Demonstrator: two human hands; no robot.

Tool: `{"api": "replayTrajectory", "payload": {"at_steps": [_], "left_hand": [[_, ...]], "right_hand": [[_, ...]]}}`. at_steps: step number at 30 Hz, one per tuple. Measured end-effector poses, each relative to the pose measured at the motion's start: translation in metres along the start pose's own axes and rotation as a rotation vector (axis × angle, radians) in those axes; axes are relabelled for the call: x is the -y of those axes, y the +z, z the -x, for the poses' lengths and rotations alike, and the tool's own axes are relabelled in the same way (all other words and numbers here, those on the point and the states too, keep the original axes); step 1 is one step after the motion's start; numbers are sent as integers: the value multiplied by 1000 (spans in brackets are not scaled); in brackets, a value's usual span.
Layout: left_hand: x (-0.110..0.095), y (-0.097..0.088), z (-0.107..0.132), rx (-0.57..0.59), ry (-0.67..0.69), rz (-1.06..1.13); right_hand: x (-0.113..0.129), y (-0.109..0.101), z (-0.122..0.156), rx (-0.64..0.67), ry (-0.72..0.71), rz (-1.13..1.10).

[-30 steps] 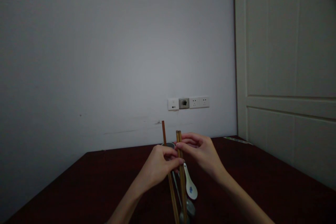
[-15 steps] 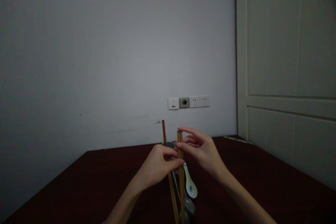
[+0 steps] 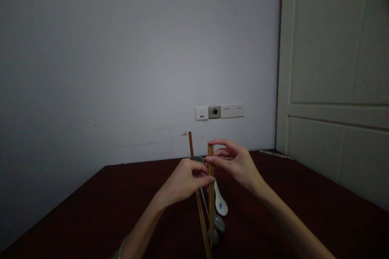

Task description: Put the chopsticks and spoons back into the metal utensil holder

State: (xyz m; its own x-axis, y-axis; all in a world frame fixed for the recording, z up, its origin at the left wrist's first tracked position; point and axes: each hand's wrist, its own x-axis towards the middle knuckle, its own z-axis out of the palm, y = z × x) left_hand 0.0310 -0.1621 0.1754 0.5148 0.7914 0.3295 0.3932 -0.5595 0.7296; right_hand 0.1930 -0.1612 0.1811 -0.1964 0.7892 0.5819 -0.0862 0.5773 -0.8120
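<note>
A pair of wooden chopsticks (image 3: 211, 206) stands nearly upright in front of me. My right hand (image 3: 235, 162) is closed around its top, with the index finger over the upper ends. Lower down, the thumb of my left hand (image 3: 185, 180) presses against the same pair. More chopsticks (image 3: 201, 220), slanted, pass through my left hand, their reddish-brown top rising above it. Beyond the chopsticks lie a white ceramic spoon (image 3: 221, 207) with a blue mark and a metal spoon (image 3: 219, 223). Another rounded spoon bowl (image 3: 214, 236) is partly hidden behind the upright pair.
A grey round container (image 3: 198, 159) stands behind my hands, mostly hidden. The dark red tabletop (image 3: 146, 206) reaches to a pale wall with sockets (image 3: 231, 111). A white panelled door (image 3: 334, 68) is at the right, and a thin strip (image 3: 275, 154) lies near the back edge.
The view has shifted slightly, so the scene sits a little higher. Both hands keep their hold on the chopsticks, with little movement between them.
</note>
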Motion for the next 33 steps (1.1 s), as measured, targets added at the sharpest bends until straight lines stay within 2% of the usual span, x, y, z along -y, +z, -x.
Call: {"api": "replayTrajectory", "payload": {"at_steps": [9, 16, 33], "left_hand": [[7, 5, -5, 6, 6, 137], [17, 6, -6, 230, -27, 194], [26, 12, -9, 257, -125, 210]], "right_hand": [[0, -2, 0, -26, -7, 39], [-3, -2, 0, -40, -30, 28], [-6, -5, -4, -47, 16, 49]]}}
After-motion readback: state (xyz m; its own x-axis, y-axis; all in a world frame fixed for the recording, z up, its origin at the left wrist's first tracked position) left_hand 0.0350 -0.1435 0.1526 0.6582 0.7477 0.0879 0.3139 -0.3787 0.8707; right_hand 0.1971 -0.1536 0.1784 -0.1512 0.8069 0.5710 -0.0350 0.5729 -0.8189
